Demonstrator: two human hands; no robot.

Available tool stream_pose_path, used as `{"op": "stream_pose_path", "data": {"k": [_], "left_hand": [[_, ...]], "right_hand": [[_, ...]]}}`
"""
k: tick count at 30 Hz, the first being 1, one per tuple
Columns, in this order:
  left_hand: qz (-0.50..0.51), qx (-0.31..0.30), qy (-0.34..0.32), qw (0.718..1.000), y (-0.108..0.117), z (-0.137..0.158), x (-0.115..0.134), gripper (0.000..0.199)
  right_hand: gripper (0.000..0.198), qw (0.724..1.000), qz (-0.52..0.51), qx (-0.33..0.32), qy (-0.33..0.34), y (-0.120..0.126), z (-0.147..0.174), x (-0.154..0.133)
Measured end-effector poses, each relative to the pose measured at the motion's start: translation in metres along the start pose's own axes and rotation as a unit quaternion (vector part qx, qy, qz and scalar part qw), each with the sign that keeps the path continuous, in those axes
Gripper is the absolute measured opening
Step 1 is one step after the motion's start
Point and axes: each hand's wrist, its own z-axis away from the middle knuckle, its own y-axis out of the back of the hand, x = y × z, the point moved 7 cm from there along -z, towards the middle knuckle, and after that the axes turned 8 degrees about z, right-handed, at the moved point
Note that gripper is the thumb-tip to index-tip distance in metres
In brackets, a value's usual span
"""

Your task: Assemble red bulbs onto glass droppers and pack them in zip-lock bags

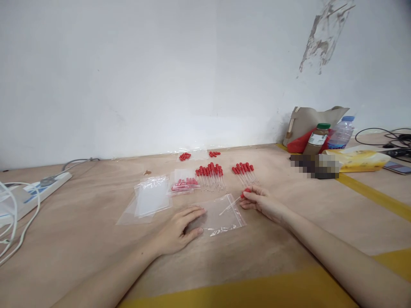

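A clear zip bag (213, 220) lies flat on the table with its zip edge to the right. My left hand (181, 229) rests at the bag's left end, thumb and fingers apart. Between the fingertips of my right hand (261, 203) is the red bulb of a dropper (229, 205). Its thin clear tube points left across the bag; whether it is inside or on top, I cannot tell. Beyond the bag lie a large group of red-bulbed droppers (210, 171) and a smaller group (244, 169).
Flat clear bags (152, 199) are stacked at the left, beside bags holding red-bulbed pieces (186, 184). Loose red bulbs (185, 156) lie near the wall. A power strip (35, 194) with white cables is far left. Bottles (317, 139), a tissue pack (362, 161) and a grey bag stand right.
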Motion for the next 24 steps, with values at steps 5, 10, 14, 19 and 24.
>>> {"op": "stream_pose_path", "data": {"k": [5, 10, 14, 19, 24], "left_hand": [[0.006, 0.006, 0.001, 1.000, 0.000, 0.000, -0.002, 0.043], [0.005, 0.005, -0.009, 1.000, -0.001, -0.001, 0.000, 0.041], [0.007, 0.006, -0.009, 1.000, -0.001, -0.002, 0.001, 0.041], [0.004, 0.002, -0.020, 1.000, -0.002, -0.002, 0.001, 0.040], [0.003, -0.003, -0.020, 1.000, -0.003, -0.003, -0.001, 0.039]], "right_hand": [[0.027, 0.977, 0.175, -0.121, 0.029, -0.006, 0.007, -0.005], [0.028, 0.955, 0.233, -0.128, 0.134, -0.018, 0.010, -0.015], [0.018, 0.936, 0.244, -0.091, 0.235, -0.022, 0.014, -0.028], [0.014, 0.948, 0.177, -0.141, 0.225, -0.030, 0.016, -0.024], [0.017, 0.956, 0.155, -0.195, 0.157, -0.036, 0.017, -0.015]]}}
